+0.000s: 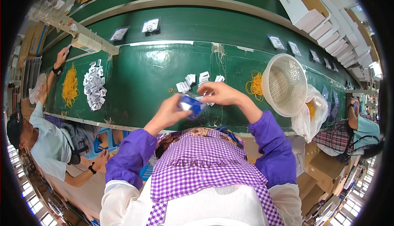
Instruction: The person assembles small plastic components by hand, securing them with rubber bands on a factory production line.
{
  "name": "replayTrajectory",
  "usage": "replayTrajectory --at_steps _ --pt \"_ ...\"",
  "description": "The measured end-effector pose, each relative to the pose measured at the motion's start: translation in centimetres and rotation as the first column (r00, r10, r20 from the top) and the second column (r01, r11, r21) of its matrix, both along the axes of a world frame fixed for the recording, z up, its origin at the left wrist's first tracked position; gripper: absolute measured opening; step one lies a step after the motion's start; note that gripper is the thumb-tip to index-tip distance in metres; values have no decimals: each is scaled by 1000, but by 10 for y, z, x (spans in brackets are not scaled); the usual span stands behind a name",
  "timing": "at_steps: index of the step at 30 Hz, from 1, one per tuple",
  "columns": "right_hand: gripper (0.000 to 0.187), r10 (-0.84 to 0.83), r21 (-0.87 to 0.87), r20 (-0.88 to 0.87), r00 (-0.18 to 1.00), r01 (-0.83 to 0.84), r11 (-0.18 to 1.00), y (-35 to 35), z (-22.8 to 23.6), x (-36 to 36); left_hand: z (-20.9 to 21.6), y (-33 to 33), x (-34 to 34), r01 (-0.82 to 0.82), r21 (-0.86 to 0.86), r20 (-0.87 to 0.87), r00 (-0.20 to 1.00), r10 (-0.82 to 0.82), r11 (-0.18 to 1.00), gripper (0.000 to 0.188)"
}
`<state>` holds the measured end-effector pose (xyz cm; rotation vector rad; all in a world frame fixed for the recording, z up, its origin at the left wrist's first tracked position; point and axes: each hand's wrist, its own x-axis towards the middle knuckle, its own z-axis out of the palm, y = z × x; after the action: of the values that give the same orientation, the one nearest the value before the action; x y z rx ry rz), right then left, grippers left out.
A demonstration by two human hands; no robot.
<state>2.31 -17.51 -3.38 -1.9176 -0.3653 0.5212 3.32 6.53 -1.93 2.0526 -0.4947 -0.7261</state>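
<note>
My left hand (167, 113) is closed on a small blue-and-white packet (192, 106), blurred by motion, just above the near part of the green table. Over the packet's far right side, my right hand (221, 93) has its fingers bent together. What lies between those fingertips, if anything, is too small to make out. Just beyond both hands lie several small bundles of folded white paper slips (190, 79). They are partly hidden by my right hand. A tiny yellow-brown rubber band (170, 90) rests left of the bundles.
At right stand a heap of yellow rubber bands (256, 85), a white perforated basket (304, 82) and a plastic bag (305, 123). White slips (94, 85) and more bands (70, 87) are piled left, near a co-worker (49, 139). Flat packets (151, 25) lie on the far strip.
</note>
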Motion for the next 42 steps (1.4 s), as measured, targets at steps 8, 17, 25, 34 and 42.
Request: replayTrajectory --at_steps 8,17,25,34,42 --pt "22 -503 -496 300 811 582 644 28 -65 -58 -12 42 -13 -603 -296 -656 692 301 741 39" --pt "12 -641 -151 31 767 638 755 21 -60 -70 -4 32 -19 -662 -342 -770 604 204 667 46" --pt "14 -577 148 -247 778 619 771 19 72 -66 -4 21 -21 -622 -391 -759 635 144 679 50" --pt "22 -224 36 -315 922 247 968 33 103 -123 -6 24 -25 -615 -411 -770 629 105 673 46" --pt "28 -497 348 -517 697 701 622 33 93 -124 -2 17 -28 -627 -445 -786 616 57 639 45"
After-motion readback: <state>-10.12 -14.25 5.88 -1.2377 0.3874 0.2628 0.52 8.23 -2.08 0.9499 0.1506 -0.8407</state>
